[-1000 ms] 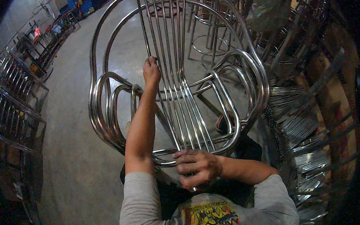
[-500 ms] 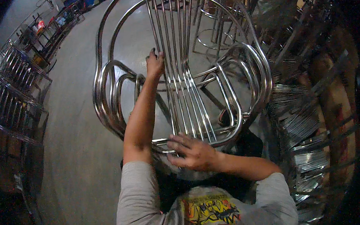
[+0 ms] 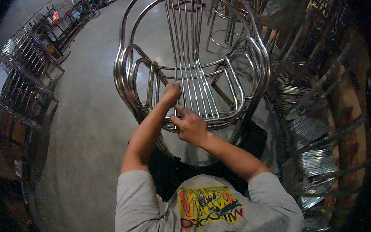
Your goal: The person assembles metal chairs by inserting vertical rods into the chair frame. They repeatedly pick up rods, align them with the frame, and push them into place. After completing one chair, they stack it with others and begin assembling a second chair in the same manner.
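A shiny steel-tube armchair frame (image 3: 261, 57) stands in front of me, with several long rods (image 3: 204, 83) running down its back and along its seat. My left hand (image 3: 173, 94) is closed around the leftmost seat rod, about halfway along the seat. Close below it, my right hand (image 3: 192, 126) is at the front edge of the seat. Its thumb and index finger close about the front end of that same rod, and the palm hides part of the front rail.
Slatted metal frames (image 3: 26, 88) line the left side. At the right, bundles of metal tubes (image 3: 316, 168) lie beside brown boards (image 3: 350, 132). Stool-like metal frames (image 3: 221, 38) stand behind the chair. Grey floor (image 3: 85, 121) stretches along the chair's left side.
My left hand has come down toward me from beside the backrest rods and closed on the rod. My right hand has moved up to the seat's front edge, its fingers closing. The view has shifted.
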Available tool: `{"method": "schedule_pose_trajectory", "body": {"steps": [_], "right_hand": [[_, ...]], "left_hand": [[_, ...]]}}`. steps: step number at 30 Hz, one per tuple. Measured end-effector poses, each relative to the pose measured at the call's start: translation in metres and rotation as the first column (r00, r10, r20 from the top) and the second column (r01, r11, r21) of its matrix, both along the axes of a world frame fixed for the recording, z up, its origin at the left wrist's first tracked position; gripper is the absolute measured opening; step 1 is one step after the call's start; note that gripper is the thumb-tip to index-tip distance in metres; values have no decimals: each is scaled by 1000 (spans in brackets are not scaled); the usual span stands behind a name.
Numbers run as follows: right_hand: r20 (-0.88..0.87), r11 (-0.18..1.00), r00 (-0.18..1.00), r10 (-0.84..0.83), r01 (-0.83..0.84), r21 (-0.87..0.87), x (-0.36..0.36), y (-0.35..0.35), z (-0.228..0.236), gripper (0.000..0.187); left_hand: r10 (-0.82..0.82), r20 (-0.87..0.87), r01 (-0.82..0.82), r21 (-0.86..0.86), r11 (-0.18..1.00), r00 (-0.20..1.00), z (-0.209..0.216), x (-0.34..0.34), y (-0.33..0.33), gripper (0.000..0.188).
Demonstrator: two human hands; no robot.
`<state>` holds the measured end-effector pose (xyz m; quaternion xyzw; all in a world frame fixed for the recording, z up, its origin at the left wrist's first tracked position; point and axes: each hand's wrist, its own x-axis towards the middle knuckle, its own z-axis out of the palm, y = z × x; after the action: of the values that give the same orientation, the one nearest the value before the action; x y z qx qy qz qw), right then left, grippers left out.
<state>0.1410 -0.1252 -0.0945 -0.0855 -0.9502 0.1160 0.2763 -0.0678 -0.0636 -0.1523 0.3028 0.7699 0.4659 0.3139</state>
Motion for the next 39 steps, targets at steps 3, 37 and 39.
{"method": "schedule_pose_trajectory", "body": {"steps": [3,37,39], "right_hand": [[8,1000,1000,2,-2,-24,1,-2,0,39],[5,967,994,-108,107,-231,14,-7,-9,54],[-2,971,994,-112,109,-213,14,-7,-9,55]], "left_hand": [[49,-284,-90,-133,987,958,-21,-10,13,44],[-8,-453,-75,-164,984,891,0,-7,38,36],[25,-440,-101,-150,983,897,-3,-8,40,36]]}}
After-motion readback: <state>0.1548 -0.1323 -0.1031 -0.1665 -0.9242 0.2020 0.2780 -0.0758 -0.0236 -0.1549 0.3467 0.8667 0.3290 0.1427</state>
